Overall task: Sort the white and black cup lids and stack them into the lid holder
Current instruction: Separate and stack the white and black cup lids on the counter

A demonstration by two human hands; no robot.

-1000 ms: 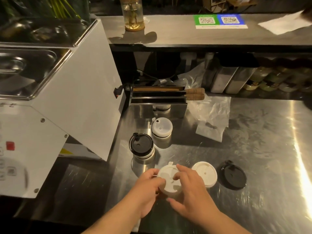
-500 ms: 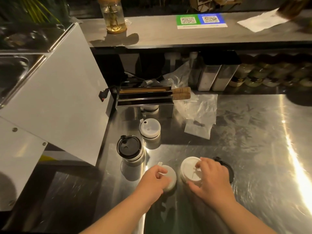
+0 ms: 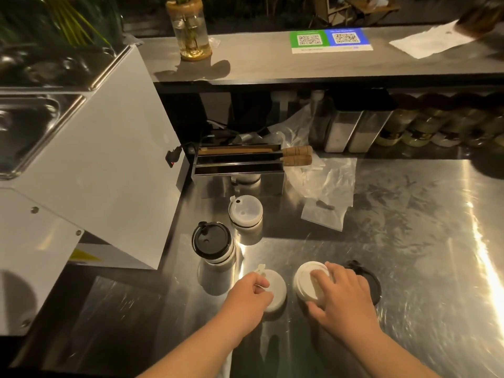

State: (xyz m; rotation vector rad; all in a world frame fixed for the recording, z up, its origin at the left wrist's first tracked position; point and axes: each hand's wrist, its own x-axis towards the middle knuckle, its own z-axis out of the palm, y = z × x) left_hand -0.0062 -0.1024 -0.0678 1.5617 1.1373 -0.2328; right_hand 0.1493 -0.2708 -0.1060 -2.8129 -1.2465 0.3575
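Note:
Two stacks stand on the steel counter: one with a black lid (image 3: 209, 239) on top over white lids, and behind it a white lid stack (image 3: 245, 211). My left hand (image 3: 249, 293) pinches a white lid (image 3: 276, 289) lying on the counter near the front. My right hand (image 3: 342, 291) rests its fingers on another white lid (image 3: 306, 279) beside it. A loose black lid (image 3: 371, 282) lies just right of that hand, partly hidden. No separate lid holder can be told apart from the stacks.
A white machine (image 3: 90, 170) fills the left side. A steel box with wooden-handled tools (image 3: 240, 165) stands behind the stacks, crumpled plastic bags (image 3: 324, 186) to its right. Jars and canisters line the back under a shelf with a plant jar (image 3: 191, 31).
My hands parted: the left kept the white lid and set it on the counter, the right reached over to the second white lid. The view shifted right.

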